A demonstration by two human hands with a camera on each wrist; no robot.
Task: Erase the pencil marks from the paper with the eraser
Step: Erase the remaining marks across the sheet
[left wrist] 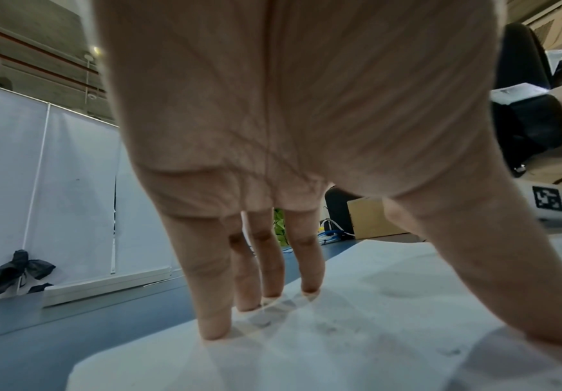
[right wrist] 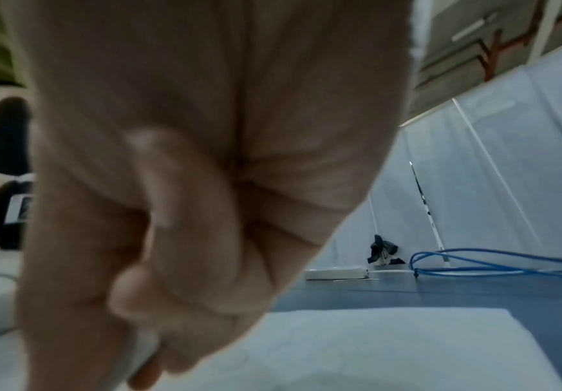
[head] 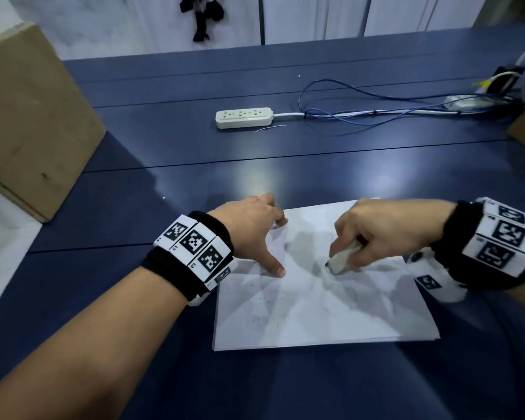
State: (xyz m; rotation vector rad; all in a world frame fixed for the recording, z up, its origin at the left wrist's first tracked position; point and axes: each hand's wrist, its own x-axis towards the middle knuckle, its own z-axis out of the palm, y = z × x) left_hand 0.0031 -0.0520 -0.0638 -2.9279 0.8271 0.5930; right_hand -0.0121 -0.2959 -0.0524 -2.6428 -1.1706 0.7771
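Eraser down on mid-sheet, pinched in curled right hand. Paper flat near front of blue surface, pinned at left edge by splayed left hand. Power strip well beyond far edge.

You get overhead glare on the blue table, overlapping soft shadows across the paper; wrist views blurred, edges warped.

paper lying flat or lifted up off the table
Flat on the table: the paper lies spread, creased, left hand fingertips pressing it down.
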